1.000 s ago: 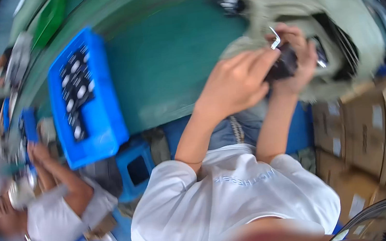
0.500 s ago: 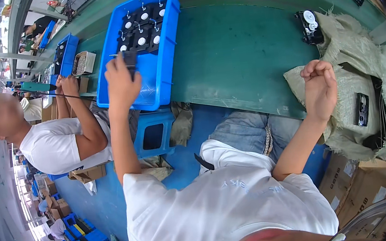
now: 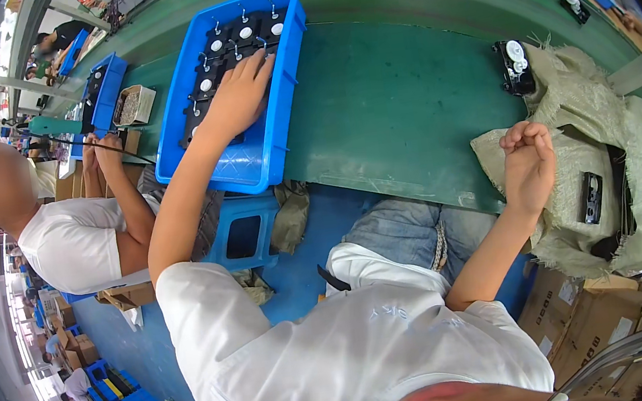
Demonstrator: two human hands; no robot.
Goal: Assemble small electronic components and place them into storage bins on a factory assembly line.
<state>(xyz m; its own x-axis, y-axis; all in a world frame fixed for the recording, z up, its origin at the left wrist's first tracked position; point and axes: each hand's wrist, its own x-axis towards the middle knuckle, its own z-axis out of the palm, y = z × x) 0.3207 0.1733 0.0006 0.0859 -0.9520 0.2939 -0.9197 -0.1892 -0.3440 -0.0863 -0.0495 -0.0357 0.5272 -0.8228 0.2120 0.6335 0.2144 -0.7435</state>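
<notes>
My left hand (image 3: 237, 102) reaches over a blue plastic tray (image 3: 281, 142), its fingers stretched out on the black plastic housings (image 3: 203, 72) inside. Those housings stand in rows, each with a white round disc and a bent metal wire. The fingers hide some of them, and no held part shows in this hand. My right hand (image 3: 528, 161) is raised beside the bench's near edge, fingers curled in, with nothing visible in them. Beyond it, a black housing with white gears (image 3: 516, 65) lies on the green bench (image 3: 381, 103).
A woven sack (image 3: 569, 111) covers the bench's right end, with a black plastic part (image 3: 592, 197) on it. Cardboard boxes (image 3: 571, 313) stand below. To the left sits a co-worker (image 3: 75, 241) near another blue tray (image 3: 107, 87) and a small bin (image 3: 134, 106). A blue stool (image 3: 244, 231) stands below the bench.
My left hand has moved right and up across the tray, and the black housing it held is no longer in it. Another housing now shows at the tray's left side. My right hand stays curled.
</notes>
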